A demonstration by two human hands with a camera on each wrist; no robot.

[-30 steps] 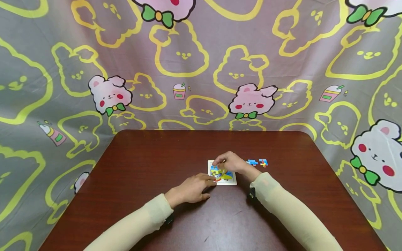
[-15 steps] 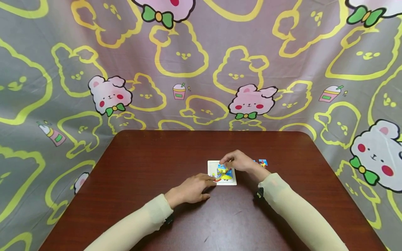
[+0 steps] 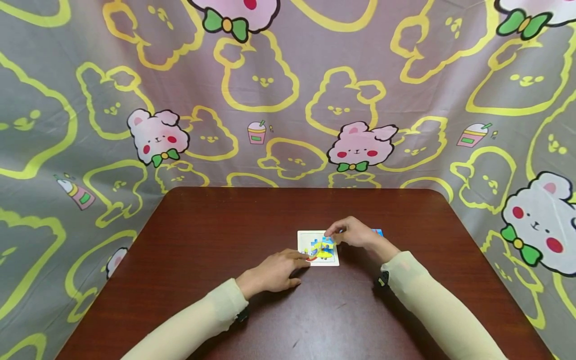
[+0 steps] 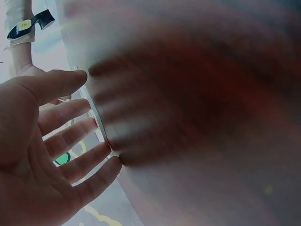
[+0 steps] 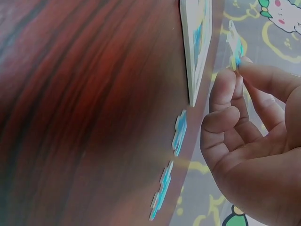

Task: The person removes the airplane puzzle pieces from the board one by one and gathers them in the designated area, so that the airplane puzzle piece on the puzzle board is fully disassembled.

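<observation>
A square white-framed jigsaw puzzle board (image 3: 330, 264) lies on the table, with blue, yellow and red pieces in its lower part. At its left edge my left hand (image 3: 275, 270) rests, fingers extended; the left wrist view shows the fingertips (image 4: 115, 162) along a thin edge. Over the board's right side, my right hand (image 3: 353, 234) pinches a blue and yellow jigsaw piece (image 3: 328, 242) between thumb and fingers. In the right wrist view that piece (image 5: 234, 44) is held above the table, seen nearly edge-on.
Two loose jigsaw pieces lie right of the board: a nearer one (image 5: 179, 133) and another (image 5: 162, 190) in the right wrist view. My right hand partly covers them in the head view. A patterned cloth (image 3: 288, 90) hangs around the brown table (image 3: 225, 215).
My right hand has moved right across the board, carrying the pinched jigsaw piece from the left part to the right part. The left hand and board have stayed in place.
</observation>
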